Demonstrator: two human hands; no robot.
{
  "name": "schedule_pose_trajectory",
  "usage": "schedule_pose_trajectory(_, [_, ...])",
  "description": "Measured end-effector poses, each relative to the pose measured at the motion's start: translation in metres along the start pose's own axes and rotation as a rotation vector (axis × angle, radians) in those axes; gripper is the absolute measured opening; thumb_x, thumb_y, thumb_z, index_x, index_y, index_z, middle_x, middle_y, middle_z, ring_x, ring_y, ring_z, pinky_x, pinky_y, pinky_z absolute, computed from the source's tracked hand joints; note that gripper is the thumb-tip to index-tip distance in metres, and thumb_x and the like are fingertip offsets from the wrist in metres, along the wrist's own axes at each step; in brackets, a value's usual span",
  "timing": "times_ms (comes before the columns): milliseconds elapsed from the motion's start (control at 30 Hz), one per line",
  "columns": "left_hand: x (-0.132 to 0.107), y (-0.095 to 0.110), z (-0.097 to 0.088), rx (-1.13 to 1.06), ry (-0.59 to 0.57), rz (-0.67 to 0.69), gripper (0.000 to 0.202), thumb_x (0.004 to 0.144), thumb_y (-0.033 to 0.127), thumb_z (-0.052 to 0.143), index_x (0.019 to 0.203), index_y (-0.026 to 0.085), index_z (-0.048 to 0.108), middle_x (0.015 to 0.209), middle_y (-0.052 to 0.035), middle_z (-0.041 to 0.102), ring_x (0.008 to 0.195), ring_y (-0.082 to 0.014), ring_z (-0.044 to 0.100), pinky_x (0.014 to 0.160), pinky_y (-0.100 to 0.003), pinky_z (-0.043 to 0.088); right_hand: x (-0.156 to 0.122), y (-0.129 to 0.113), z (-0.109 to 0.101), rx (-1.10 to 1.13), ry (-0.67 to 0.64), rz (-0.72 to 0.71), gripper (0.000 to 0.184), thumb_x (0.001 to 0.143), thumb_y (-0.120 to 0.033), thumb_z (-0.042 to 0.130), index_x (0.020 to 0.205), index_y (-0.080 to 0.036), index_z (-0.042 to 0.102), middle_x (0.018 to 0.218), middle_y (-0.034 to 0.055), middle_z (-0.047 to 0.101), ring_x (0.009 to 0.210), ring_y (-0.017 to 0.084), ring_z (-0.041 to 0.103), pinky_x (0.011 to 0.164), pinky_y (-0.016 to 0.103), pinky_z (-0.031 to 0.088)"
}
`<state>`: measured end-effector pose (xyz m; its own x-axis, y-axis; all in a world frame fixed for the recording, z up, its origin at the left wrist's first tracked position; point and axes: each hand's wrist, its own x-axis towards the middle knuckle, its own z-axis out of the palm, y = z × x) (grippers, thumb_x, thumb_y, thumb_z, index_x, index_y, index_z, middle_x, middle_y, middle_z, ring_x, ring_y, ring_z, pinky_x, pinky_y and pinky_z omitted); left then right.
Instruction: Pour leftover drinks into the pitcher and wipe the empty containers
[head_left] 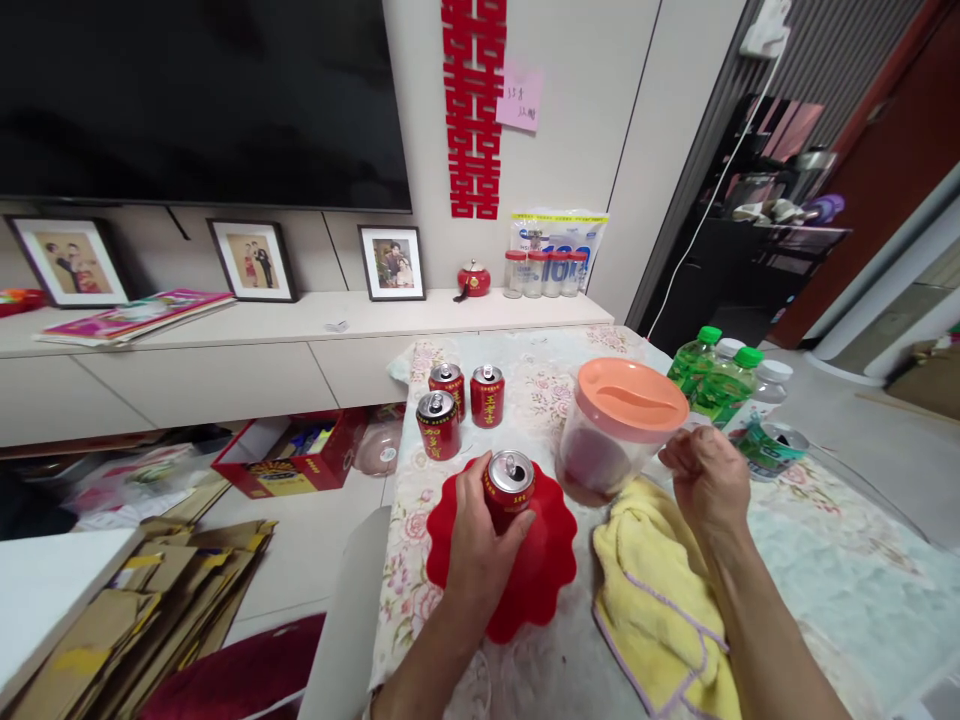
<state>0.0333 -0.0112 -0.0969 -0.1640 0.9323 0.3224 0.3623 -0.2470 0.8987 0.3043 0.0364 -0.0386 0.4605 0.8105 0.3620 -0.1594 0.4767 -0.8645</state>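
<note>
My left hand point(480, 545) is wrapped round an opened red drink can point(510, 484) that stands on a red scalloped plate point(544, 575). My right hand point(705, 480) is closed on the handle side of a clear plastic pitcher point(600, 455) with an orange lid point(631, 398); a little reddish liquid shows at the pitcher's bottom. A yellow cloth point(660, 600) lies under my right wrist. Three more red cans point(457, 402) stand together behind the plate, their tops opened.
The table carries a floral cloth point(409, 530). Green-capped bottles point(716, 380) and a green can point(772, 445) stand at the right. A white sideboard point(300, 330) with framed photos and jars runs along the wall. Cardboard point(150, 600) lies on the floor left.
</note>
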Motion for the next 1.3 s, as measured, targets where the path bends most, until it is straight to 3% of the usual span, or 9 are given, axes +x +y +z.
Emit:
schedule_pose_trajectory(67, [-0.001, -0.003, 0.001, -0.017, 0.000, -0.005, 0.074, 0.081, 0.027, 0.074, 0.148, 0.021, 0.044, 0.145, -0.0159, 0.055, 0.141, -0.0355, 0.054, 0.119, -0.058, 0.044, -0.001, 0.001, 0.003, 0.019, 0.011, -0.017, 0.058, 0.072, -0.051, 0.087, 0.052, -0.021, 0.042, 0.048, -0.0106, 0.033, 0.044, 0.007, 0.028, 0.044, 0.022, 0.027])
schedule_pose_trajectory(333, [-0.003, 0.004, -0.003, -0.051, -0.018, -0.031, 0.072, 0.084, 0.033, 0.072, 0.149, 0.018, 0.044, 0.144, -0.0190, 0.055, 0.139, -0.0378, 0.056, 0.117, -0.061, 0.045, -0.004, -0.002, 0.006, 0.053, 0.073, -0.076, 0.060, 0.071, -0.047, 0.088, 0.050, -0.021, 0.038, 0.046, -0.0117, 0.029, 0.040, 0.005, 0.025, 0.040, 0.019, 0.024])
schedule_pose_trajectory(800, [0.002, 0.014, 0.000, -0.043, -0.068, -0.068, 0.071, 0.080, 0.030, 0.070, 0.146, 0.017, 0.045, 0.140, -0.0183, 0.057, 0.138, -0.0382, 0.055, 0.114, -0.060, 0.046, 0.001, -0.038, -0.009, -0.012, 0.151, -0.095, 0.052, 0.070, -0.035, 0.083, 0.050, -0.021, 0.037, 0.046, -0.0114, 0.027, 0.040, 0.005, 0.020, 0.040, 0.021, 0.018])
schedule_pose_trajectory(1133, [-0.001, 0.018, -0.008, 0.055, -0.001, -0.093, 0.060, 0.075, 0.025, 0.074, 0.131, 0.019, 0.052, 0.128, -0.0136, 0.064, 0.125, -0.0371, 0.064, 0.107, -0.059, 0.051, 0.013, -0.083, 0.015, 0.033, 0.198, -0.122, 0.052, 0.065, -0.038, 0.087, 0.052, -0.024, 0.039, 0.044, -0.0110, 0.026, 0.041, 0.005, 0.015, 0.036, 0.022, 0.011])
schedule_pose_trajectory(1300, [-0.004, 0.011, -0.006, 0.059, 0.007, -0.055, 0.072, 0.075, 0.028, 0.076, 0.141, 0.020, 0.048, 0.134, -0.0156, 0.062, 0.130, -0.0399, 0.062, 0.108, -0.062, 0.050, 0.008, -0.098, 0.026, 0.027, 0.190, -0.096, 0.045, 0.064, -0.030, 0.087, 0.055, -0.023, 0.044, 0.047, -0.0107, 0.027, 0.042, 0.004, 0.016, 0.035, 0.020, 0.012])
